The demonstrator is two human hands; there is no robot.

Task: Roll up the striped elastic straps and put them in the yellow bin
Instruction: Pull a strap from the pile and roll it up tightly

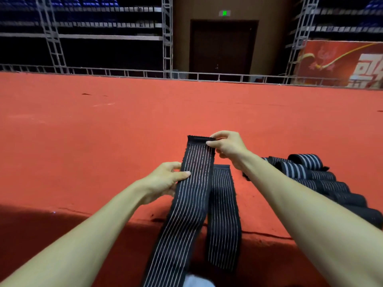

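A long black elastic strap with thin white stripes [187, 206] runs from its far end down over the stage edge toward me. My right hand [227, 145] pinches that far end at its right corner, where a plain black band sits. My left hand [165, 179] grips the strap's left edge a little lower, thumb on top. A second striped strap [224, 216] lies flat beside it to the right, hanging over the edge. No yellow bin is in view.
A pile of several more striped straps [323, 179], some rolled, lies on the red carpeted stage [103, 131] at the right, partly behind my right forearm. Metal truss railing [124, 72] lines the far edge. The stage's front edge drops off near me.
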